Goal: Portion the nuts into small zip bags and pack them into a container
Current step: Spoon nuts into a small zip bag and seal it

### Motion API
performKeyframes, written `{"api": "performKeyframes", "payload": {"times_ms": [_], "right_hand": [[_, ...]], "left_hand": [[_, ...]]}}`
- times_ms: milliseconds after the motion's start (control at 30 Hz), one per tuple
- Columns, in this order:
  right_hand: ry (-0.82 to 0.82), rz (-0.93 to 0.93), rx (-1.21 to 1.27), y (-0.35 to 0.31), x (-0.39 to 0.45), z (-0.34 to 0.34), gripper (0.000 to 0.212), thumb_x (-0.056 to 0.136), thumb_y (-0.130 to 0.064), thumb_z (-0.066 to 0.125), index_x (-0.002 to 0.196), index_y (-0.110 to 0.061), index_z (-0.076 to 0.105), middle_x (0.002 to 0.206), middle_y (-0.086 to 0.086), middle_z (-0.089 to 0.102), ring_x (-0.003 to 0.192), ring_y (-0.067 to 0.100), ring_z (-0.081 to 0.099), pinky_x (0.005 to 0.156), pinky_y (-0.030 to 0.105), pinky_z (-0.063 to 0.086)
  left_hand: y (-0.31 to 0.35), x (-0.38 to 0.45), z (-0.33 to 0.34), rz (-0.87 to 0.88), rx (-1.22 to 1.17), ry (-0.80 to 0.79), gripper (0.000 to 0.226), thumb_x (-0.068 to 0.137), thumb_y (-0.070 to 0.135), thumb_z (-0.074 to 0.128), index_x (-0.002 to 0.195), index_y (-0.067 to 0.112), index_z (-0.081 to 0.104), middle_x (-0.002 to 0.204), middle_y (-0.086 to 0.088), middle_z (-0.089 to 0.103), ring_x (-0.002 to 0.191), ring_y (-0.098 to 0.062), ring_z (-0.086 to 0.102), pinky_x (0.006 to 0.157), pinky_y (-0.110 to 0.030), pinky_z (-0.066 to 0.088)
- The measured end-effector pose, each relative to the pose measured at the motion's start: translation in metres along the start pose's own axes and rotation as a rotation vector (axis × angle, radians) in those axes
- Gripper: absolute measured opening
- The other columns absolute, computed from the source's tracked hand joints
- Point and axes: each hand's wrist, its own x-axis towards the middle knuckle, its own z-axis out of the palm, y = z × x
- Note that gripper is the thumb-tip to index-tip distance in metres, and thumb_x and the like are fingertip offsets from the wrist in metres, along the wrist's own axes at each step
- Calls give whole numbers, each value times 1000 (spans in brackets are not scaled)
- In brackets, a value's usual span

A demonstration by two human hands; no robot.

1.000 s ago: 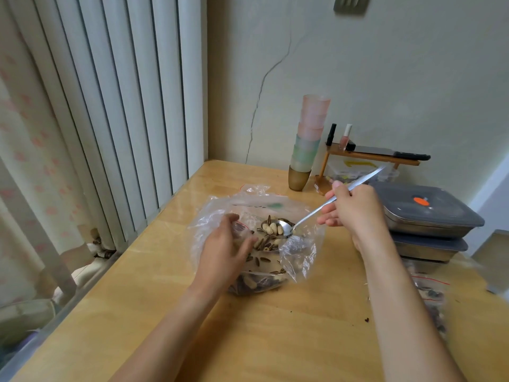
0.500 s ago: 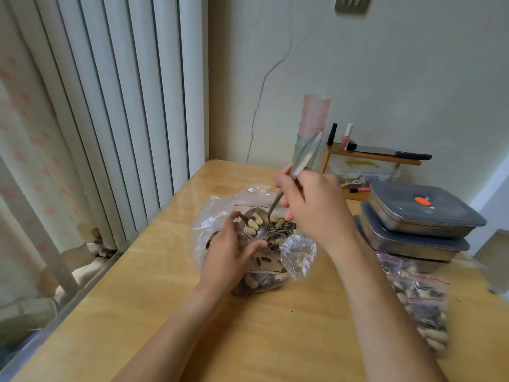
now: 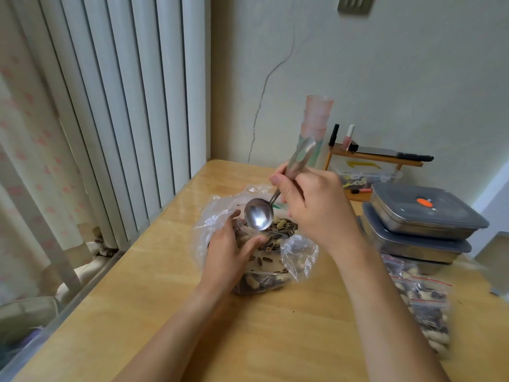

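Setting: a light wooden table [image 3: 154,285] in a room corner, seen from above, w/ vertical blinds [image 3: 118,106] at left.
Big bag: a large clear plastic bag [image 3: 298,257] sits at table centre, mouth rolled open and crinkled; a mix of pale peanuts in shell and dark striped sunflower seeds [image 3: 281,230] is seen inside.
Left hand: the left hand [image 3: 228,255] is laid against the bag's near-left side, thumb and fingers curled round what looks like a small zip bag held at the big bag's mouth (its outline can't be told apart from the other plastic).
Right hand: the right hand [image 3: 314,205] is raised over the bag, fingers pressed round the handle of a metal spoon [image 3: 259,215].
Spoon: handle tilted up and away, bowl turned toward the camera, shiny and empty, just above the nuts and beside the left fingertips.
Filled bags: small red-striped zip bags of nuts [image 3: 424,307] are piled at right, near the table edge (partly blurred).
Containers: two lidded steel containers [image 3: 418,224] are stacked behind that pile; the top lid carries an orange tab.
Background: stacked pastel cups [image 3: 316,122] and a small wooden shelf [image 3: 374,158] w/ bottles are set by the wall.
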Motion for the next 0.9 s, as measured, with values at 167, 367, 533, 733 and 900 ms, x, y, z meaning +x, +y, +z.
{"api": "performKeyframes", "payload": {"times_ms": [167, 367, 533, 733, 900], "right_hand": [[72, -21, 24, 0, 0, -4, 23, 105, -25, 58, 100, -8, 73, 72, -3, 65, 57, 10, 60, 56, 35, 52], [31, 21, 88, 4, 1, -7, 29, 106, -28, 55, 97, -8, 73, 70, -4, 67, 60, 8, 64, 58, 35, 53], [181, 75, -24, 8, 1, -8, 36, 107, -31, 50, 91, -9, 72, 68, -9, 62, 57, 3, 59, 53, 18, 47], [-25, 311, -131, 29, -5, 10, 40, 106, -38, 51, 85, -10, 72, 69, -3, 65, 61, 14, 66, 60, 39, 57], [-75, 430, -141, 44, -14, 29, 37, 106, -36, 54, 90, -9, 74, 72, 3, 68, 66, 20, 70, 73, 43, 59]], "left_hand": [[1, 1, -1, 45, 7, 20, 65, 84, 46, 78, 135, 22, 46, 95, 16, 65, 87, 1, 63, 71, -14, 44], [5, 0, -3, 88, -19, 70, 61, 82, 48, 78, 131, 30, 48, 106, 27, 57, 99, 0, 58, 83, -19, 48], [13, 0, -6, 104, -20, 114, 48, 84, 35, 81, 115, 43, 44, 96, 29, 58, 96, 17, 57, 83, -4, 42], [14, 1, -10, 78, 18, 156, 46, 87, 34, 78, 118, 35, 44, 94, 31, 55, 93, 25, 51, 79, 2, 36], [12, -1, -10, 52, 116, 115, 36, 89, 37, 76, 110, 34, 46, 85, 26, 55, 81, 9, 57, 72, -9, 44]]}}
